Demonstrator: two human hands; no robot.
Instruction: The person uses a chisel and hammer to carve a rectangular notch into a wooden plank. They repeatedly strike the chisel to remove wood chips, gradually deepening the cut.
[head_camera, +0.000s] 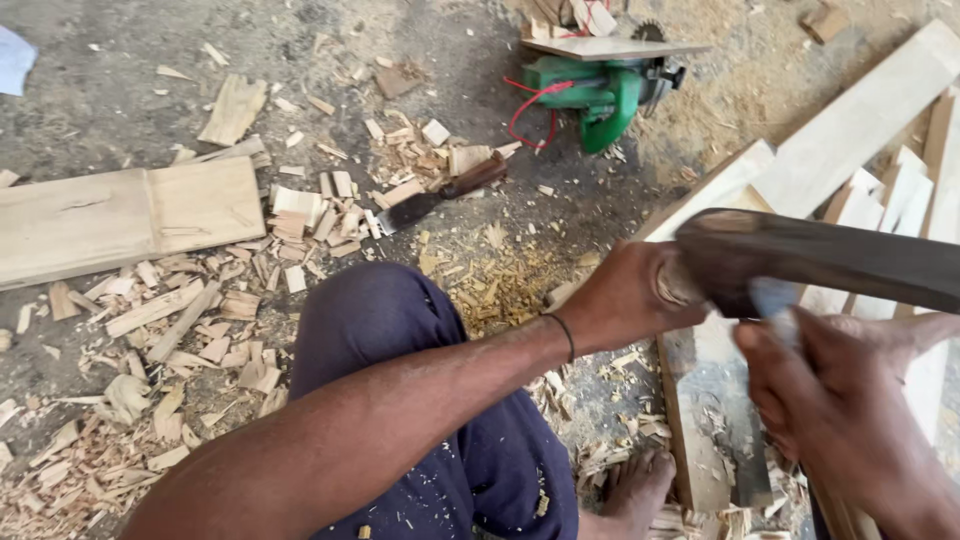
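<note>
Gripping dark curved wood piece (830, 255), both hands (625, 300), amid shavings (200, 330)

The curved wooden piece (830, 258) lies at right, above a plank (705, 420) on the floor (100, 90). The left hand (625, 298) grips its left end; the right hand (835, 400) sits beneath it. The chisel (440, 195) lies behind the knee (370, 310), the power saw (595, 90) farther behind, and the flat board (125, 215) at left.

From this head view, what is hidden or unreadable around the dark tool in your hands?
- Dark wooden piece, head view: far end cut off by the right edge.
- Small pale object in right hand: blurred, mostly covered by fingers.
- Left hand: palm side hidden.
- Green power tool: a board covers its top.
</note>
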